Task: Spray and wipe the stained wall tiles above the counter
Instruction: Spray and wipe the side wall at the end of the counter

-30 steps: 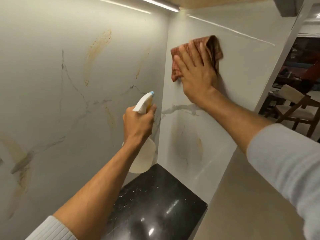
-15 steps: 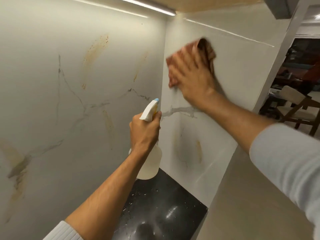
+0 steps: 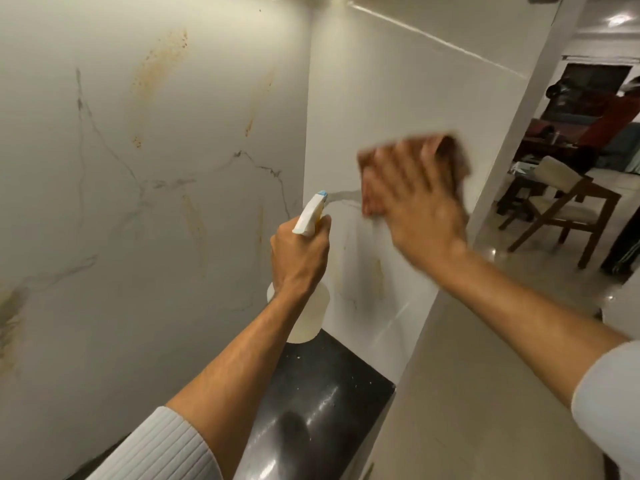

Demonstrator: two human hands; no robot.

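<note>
Two hands busy: our right hand's (image 3: 419, 213) spread fingers (image 3: 403, 168) press a brown cloth (image 3: 454, 152) against the side wall tile (image 3: 398, 81); our left hand (image 3: 298, 258) grips the spray bottle (image 3: 309, 318) above the worktop (image 3: 332, 393).

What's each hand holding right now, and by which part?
Left hand grips the spray bottle by its neck. Right hand presses a brown cloth flat on the wall tile.

No legible text or labels.
</note>
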